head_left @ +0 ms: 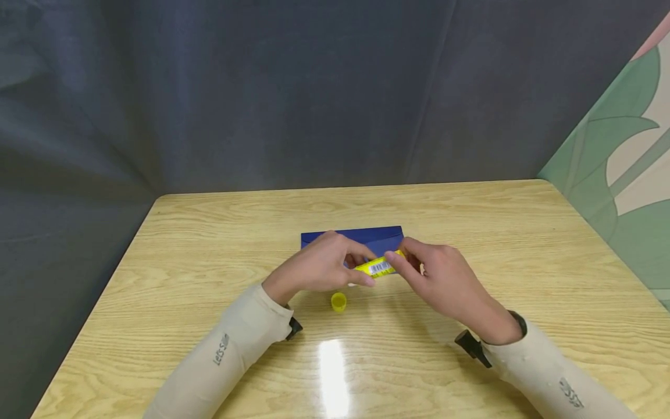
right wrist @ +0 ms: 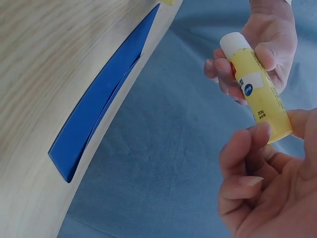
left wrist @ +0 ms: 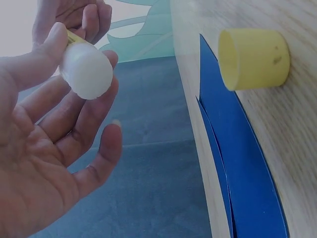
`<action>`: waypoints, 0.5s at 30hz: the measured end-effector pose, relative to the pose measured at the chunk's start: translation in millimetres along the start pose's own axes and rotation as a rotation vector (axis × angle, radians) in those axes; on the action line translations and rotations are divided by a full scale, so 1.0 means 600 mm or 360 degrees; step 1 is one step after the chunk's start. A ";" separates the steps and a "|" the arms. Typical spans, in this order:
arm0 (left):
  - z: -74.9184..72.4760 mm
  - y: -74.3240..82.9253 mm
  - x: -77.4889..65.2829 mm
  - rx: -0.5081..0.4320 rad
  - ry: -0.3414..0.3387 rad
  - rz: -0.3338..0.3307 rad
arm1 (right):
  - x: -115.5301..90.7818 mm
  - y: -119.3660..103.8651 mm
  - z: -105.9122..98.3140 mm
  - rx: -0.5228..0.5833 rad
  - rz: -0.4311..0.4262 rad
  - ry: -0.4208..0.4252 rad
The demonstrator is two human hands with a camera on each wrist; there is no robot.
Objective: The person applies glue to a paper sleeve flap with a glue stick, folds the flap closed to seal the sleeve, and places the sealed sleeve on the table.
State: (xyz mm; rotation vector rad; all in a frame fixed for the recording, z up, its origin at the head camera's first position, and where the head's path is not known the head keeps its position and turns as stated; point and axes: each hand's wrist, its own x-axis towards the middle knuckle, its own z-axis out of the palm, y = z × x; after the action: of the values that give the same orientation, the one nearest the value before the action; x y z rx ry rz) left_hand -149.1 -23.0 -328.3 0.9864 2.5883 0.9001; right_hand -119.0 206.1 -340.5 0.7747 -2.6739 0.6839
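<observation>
Between my two hands, above the table, is a yellow glue stick (head_left: 379, 267) with its cap off. Its white glue end (left wrist: 91, 73) faces the left wrist camera. My left hand (head_left: 325, 262) grips the tube near the white end between thumb and fingers. At the opposite, base end, my right hand (head_left: 437, 273) pinches the glue stick with thumb and fingertips. The yellow cap (head_left: 338, 302) stands on the table just below my left hand, its hollow opening facing up. Behind the hands lies a dark blue envelope (head_left: 361, 235), partly hidden by them.
The wood-grain table (head_left: 209, 244) ends at a dark curtain (head_left: 293, 93) behind and to the left. A wall with a green leaf pattern (head_left: 602, 151) borders the right side.
</observation>
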 end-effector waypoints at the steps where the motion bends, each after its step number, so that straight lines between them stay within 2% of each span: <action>1: 0.000 0.000 0.000 0.0004 0.0001 0.0007 | 0.000 0.000 0.000 0.0000 -0.0011 0.0003; 7: -0.002 -0.003 -0.002 0.0022 0.0008 0.0061 | 0.000 0.001 0.003 -0.0013 -0.0060 0.0004; 15: -0.001 -0.005 -0.003 0.0051 -0.0010 0.0049 | -0.001 0.001 0.007 -0.0062 -0.0184 0.0033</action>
State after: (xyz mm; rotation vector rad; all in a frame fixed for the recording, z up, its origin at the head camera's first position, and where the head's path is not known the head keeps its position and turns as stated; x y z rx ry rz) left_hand -149.8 -26.4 -329.6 1.0390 2.5967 0.8642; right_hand -119.1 204.6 -344.6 0.8985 -2.5924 0.6062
